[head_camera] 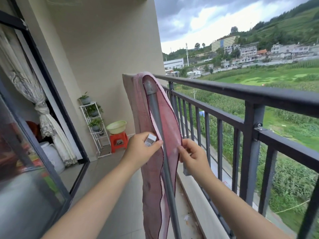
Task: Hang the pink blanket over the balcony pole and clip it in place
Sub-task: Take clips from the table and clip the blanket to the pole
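Pink blanket (165, 118) already draped over the grey pole (156, 107), which runs along inside the black balcony railing (259, 95); folds hang down both sides, dark trimmed edge waving along the pole. Clipping step in hand, no clip on yet as far as visible

Left hand (141, 150) on the room side, fingers (158, 144) clenched round a small white clip (151, 139), held just beside the blanket edge at the pole. Cannot tell if the clip mouth is open. Right hand (191, 156) on the railing side, fingers (180, 150) pinching the blanket edge, keeping it pulled against the pole

To do it well, my read:
- right hand keeps the cloth taut and flat on the pole so layers don't bunch under the clip
- squeeze the clip wide before pushing on; it needs to straddle pole plus both layers, not just nip the trim
- seat it square across the pole, push fully down, then let go slowly
- release the right pinch only after the clip bites

Risk: open balcony, so wind could lift a loosely clipped edge; a clip on trim only may slip. Fabric looks thin and light, should compress easily

Plant rack (94, 121) and red stool (119, 140) far end, out of the way
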`<state>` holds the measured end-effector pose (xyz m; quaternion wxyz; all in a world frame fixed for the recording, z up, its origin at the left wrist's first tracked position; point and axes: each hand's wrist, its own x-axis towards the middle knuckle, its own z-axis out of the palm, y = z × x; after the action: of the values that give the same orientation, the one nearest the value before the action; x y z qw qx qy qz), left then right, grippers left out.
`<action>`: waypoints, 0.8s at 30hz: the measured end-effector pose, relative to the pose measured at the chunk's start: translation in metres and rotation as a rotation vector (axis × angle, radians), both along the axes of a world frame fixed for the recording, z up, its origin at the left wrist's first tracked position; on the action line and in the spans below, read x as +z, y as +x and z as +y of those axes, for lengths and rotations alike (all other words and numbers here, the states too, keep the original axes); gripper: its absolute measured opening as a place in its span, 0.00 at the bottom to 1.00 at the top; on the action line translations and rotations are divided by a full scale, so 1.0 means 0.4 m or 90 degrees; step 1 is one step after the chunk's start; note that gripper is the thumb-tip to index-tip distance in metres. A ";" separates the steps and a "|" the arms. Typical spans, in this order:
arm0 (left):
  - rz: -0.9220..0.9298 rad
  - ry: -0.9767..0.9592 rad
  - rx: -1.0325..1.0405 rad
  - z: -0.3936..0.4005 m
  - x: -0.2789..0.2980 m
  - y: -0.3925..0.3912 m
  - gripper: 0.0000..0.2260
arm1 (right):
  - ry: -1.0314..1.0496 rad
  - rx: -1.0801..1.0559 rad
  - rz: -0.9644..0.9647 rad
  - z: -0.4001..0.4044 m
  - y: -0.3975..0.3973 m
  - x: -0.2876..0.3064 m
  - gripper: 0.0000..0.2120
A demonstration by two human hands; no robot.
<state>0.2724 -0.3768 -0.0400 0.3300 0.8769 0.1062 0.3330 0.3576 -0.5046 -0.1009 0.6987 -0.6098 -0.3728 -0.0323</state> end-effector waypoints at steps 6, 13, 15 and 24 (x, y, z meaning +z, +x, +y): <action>-0.009 -0.060 -0.033 -0.023 0.008 0.007 0.10 | -0.026 0.020 -0.120 0.033 -0.025 -0.034 0.15; 0.054 -0.098 -0.082 -0.007 0.028 0.001 0.10 | -0.032 -0.057 -0.118 0.063 -0.046 -0.066 0.12; 0.073 -0.075 -0.084 -0.010 0.032 0.004 0.05 | -0.023 -0.132 -0.146 0.078 -0.046 -0.071 0.09; -0.127 0.898 -0.156 0.010 0.129 -0.030 0.13 | -0.035 -0.170 -0.226 0.060 -0.038 -0.076 0.12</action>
<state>0.2606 -0.3727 0.0117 -0.2714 0.8521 -0.2641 0.3613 0.3423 -0.4806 -0.1313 0.5945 -0.6574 -0.4066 -0.2215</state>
